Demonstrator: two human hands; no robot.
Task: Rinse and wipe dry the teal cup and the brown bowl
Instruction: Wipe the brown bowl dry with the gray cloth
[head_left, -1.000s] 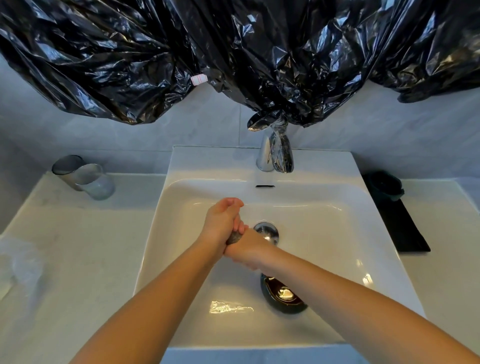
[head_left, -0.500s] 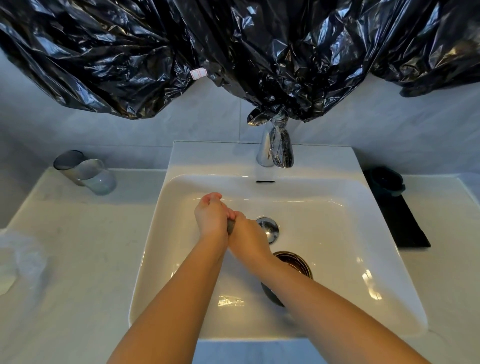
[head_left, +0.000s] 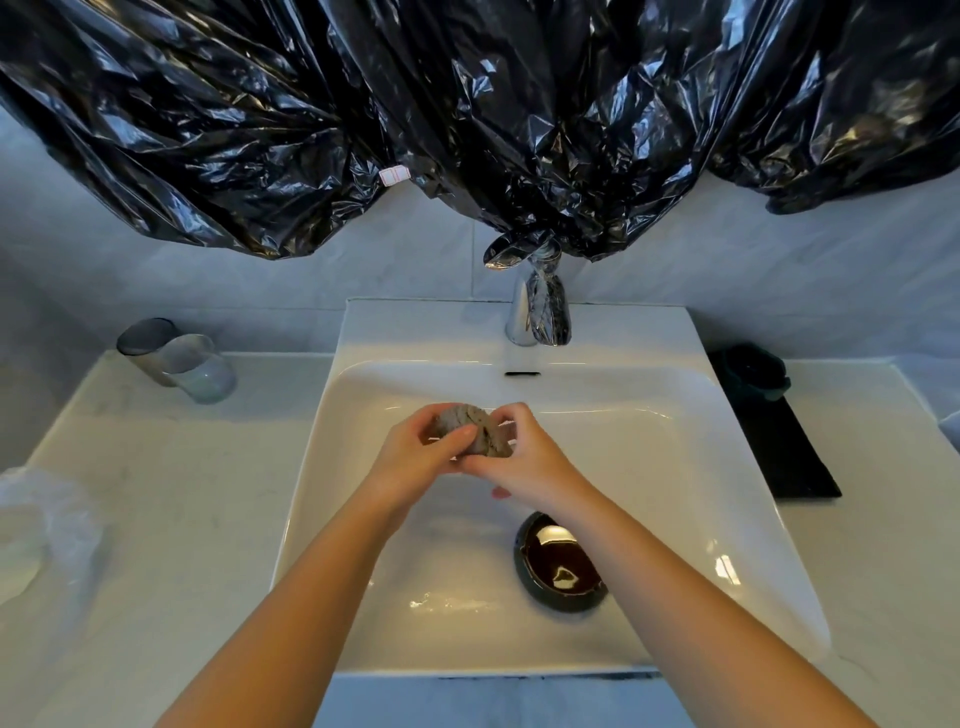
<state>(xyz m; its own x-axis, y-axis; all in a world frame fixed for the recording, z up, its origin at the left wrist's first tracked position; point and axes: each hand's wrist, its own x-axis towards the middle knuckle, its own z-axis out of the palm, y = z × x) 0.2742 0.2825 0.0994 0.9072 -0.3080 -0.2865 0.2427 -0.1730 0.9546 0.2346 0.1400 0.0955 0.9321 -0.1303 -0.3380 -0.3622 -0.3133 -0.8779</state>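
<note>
The grey cloth (head_left: 477, 430), earlier squeezed almost out of sight between the left hand (head_left: 415, 460) and right hand (head_left: 535, 465), is now exposed and pinched from both sides.

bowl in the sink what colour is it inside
Glossy dark brown inside, darker and almost black outside; the bowl shows in the head view, the only one.

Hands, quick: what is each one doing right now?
Left hand: fingers curled round the grey cloth, gripping it.
Right hand: pinching the same cloth from the other side.
</note>
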